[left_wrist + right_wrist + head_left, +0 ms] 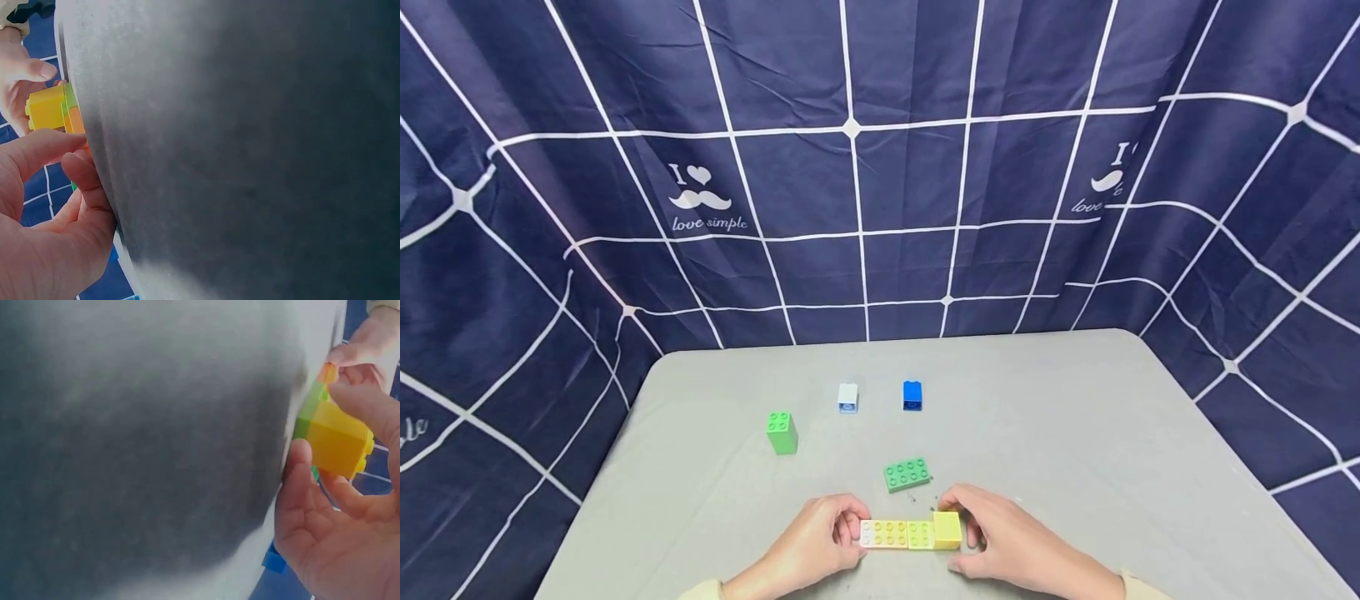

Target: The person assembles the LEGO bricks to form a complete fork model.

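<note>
A low row of joined toy building bricks lies at the table's front. An orange brick forms its left part, a lime green brick follows, and a tall yellow brick stands on the right end, studs up. My left hand pinches the orange brick's left end between thumb and fingers. Around the yellow brick curls my right hand, thumb on the near side and fingers on the far side. In the right wrist view, the thumb overlaps the yellow brick's edge. A flat green brick lies just beyond the row.
Farther back on the grey table are a tall bright green brick, a white brick and a blue brick. Dark blue curtains with white lines hang behind the table and along both sides.
</note>
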Demonstrator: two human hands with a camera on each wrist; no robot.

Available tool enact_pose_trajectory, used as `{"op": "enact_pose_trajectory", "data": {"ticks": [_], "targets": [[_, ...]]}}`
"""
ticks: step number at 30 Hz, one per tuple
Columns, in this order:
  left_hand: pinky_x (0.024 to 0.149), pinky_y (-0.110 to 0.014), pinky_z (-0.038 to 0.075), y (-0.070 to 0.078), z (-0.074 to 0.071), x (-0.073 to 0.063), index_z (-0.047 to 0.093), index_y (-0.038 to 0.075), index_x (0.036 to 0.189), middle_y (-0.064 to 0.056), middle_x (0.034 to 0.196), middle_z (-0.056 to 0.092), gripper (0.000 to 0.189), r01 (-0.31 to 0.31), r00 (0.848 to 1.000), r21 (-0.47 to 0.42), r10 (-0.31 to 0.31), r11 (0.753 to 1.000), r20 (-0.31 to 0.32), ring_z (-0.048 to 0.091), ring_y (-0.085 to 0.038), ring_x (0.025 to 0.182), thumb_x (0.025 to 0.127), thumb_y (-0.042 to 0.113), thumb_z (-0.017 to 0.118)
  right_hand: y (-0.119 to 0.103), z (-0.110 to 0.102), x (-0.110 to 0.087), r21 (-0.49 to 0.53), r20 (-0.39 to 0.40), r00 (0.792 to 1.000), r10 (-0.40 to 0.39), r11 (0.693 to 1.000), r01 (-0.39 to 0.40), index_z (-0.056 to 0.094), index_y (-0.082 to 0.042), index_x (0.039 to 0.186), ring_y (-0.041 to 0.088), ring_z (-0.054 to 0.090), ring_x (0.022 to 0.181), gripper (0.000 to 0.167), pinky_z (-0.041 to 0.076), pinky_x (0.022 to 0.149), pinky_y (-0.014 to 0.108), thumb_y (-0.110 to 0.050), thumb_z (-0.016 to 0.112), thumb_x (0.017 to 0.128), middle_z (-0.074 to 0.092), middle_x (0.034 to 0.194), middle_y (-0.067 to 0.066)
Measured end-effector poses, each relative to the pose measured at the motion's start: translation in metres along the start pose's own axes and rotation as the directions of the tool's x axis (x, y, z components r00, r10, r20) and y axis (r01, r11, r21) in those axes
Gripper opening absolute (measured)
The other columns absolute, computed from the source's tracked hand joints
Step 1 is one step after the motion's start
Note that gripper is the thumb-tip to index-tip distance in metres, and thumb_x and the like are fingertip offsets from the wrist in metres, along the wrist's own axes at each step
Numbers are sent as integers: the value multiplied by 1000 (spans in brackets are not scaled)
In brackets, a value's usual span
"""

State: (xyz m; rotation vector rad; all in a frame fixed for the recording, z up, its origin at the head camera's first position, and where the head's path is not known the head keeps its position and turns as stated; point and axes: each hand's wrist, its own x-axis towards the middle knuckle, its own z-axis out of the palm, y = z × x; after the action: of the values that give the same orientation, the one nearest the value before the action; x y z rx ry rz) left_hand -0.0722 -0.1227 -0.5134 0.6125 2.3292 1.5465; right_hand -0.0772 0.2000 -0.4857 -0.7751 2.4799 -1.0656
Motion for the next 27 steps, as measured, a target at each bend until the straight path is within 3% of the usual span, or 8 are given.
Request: {"op": "enact_pose_trajectory", "data": {"ticks": [6,11,15,21,27], "targets": [[61,-18,47,0,0,2,71,8,100,9,78,60,32,-6,1000,14,6,1000,0,55,1,68,77,-14,77,0,-2,-5,27,-27,1000,-4,1000,4,61,-13,138,7,58,86,65,49,69,24,-34,93,86,60,103,-8],[60,-17,47,0,1,0,71,6,100,9,79,61,31,-9,1000,-6,9,1000,8,55,1,67,78,-14,79,0,-4,-8,99,-95,995,-38,994,47,58,-10,141,15,60,103,69,52,80,27,-36,93,87,60,128,2],[60,-17,47,-1,1,-1,72,5,101,8,79,61,30,-8,1000,-23,8,1000,6,55,1,67,80,-14,80,-1,-8,-7,163,-141,989,-47,984,70,57,-10,142,21,63,112,68,54,87,30,-34,92,89,60,137,9],[61,-17,46,2,1,0,72,6,100,6,79,61,30,-1,1000,-26,1,1000,2,54,0,68,82,-16,79,0,-18,0,183,-214,977,14,983,26,61,-10,137,20,67,105,50,56,84,30,-31,85,98,66,128,10],[61,-17,46,4,2,-1,72,6,101,5,79,61,31,23,1000,-36,-23,999,2,54,-1,69,82,-17,80,9,-29,14,183,-335,941,55,983,8,68,-8,126,13,68,91,28,55,76,29,-20,78,102,72,110,3]]}}
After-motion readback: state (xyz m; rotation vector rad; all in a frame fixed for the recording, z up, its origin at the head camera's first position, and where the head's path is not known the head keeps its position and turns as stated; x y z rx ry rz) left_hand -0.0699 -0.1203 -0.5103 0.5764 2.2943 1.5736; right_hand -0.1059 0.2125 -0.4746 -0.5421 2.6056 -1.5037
